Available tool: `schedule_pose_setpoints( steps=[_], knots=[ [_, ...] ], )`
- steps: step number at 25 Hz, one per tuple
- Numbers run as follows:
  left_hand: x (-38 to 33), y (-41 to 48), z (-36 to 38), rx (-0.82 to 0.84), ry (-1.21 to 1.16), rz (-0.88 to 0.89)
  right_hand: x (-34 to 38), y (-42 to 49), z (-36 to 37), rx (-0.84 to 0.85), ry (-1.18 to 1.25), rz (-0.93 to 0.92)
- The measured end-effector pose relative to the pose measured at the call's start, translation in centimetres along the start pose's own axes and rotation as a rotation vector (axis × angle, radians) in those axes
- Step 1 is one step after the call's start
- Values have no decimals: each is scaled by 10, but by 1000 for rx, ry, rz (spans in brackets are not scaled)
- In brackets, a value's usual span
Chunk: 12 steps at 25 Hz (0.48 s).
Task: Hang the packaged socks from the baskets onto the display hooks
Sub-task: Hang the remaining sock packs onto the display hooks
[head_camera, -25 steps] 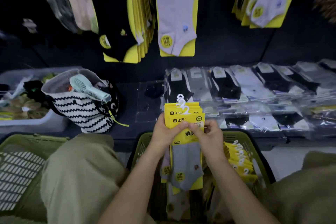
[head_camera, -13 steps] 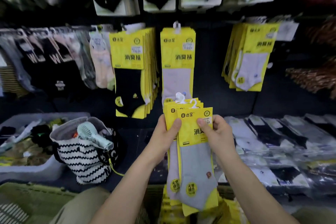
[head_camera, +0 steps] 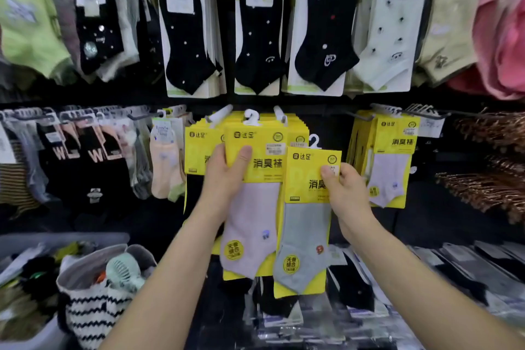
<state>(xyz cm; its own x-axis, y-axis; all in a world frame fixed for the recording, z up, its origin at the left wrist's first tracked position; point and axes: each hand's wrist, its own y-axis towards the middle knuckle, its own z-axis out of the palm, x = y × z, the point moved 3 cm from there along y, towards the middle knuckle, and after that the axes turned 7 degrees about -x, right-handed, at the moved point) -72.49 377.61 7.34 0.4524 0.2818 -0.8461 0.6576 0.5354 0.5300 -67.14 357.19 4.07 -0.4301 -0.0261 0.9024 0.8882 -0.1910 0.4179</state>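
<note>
Centre of frame: the left hand (head_camera: pixel 227 179) grips a stack of yellow-carded packs fronted by a pale lilac sock (head_camera: pixel 252 162), thumb laid across the card. The stack's top sits level with the white-tipped display hook (head_camera: pixel 279 115). The right hand (head_camera: pixel 345 187) pinches a single yellow-carded grey sock pack (head_camera: pixel 308 207) at its upper right edge, just right of the stack and lower. This pack hangs upright, long axis vertical. Its white plastic hanger loop (head_camera: pixel 314 140) lies below and right of the hook tip. Judgement: the right hand is nearer and must travel up and left to thread the loop.
</note>
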Motion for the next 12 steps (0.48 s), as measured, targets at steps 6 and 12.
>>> schedule_pose_setpoints(
  steps=[6,12],
  knots=[
    [-3,17,-29,-82,-41,19,26,40,26,-37,-161,-95],
    [6,22,-24,-70,-27,8,17,39,48,-66,-267,-126]
  ],
)
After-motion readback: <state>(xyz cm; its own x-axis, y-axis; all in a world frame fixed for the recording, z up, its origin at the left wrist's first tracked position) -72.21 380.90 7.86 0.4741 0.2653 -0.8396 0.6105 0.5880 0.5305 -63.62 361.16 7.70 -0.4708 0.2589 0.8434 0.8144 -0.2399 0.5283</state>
